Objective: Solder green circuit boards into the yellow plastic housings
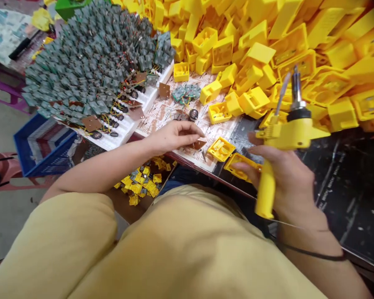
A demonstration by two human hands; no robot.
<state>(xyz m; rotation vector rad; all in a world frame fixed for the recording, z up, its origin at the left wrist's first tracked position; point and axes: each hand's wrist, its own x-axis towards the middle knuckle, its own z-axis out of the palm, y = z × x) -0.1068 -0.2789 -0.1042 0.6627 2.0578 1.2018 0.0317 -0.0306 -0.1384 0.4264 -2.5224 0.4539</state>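
Note:
My left hand (174, 135) rests on the table edge, fingers pinched on a small brown circuit board (198, 144). My right hand (282, 174) is wrapped round the grip of a yellow soldering gun (283, 135), whose metal tip (296, 85) points away from me. Two open yellow plastic housings (221, 149) (241, 162) lie between my hands. A small black round part (193, 114) and a cluster of grey-green boards (187, 92) lie just beyond my left hand.
A big heap of yellow plastic housings (283, 37) fills the far right. A mound of grey-green circuit boards with wires (93, 58) sits on a white tray (129, 128) at left. A blue crate (42, 143) stands below it. Finished yellow parts (141, 182) lie under the table.

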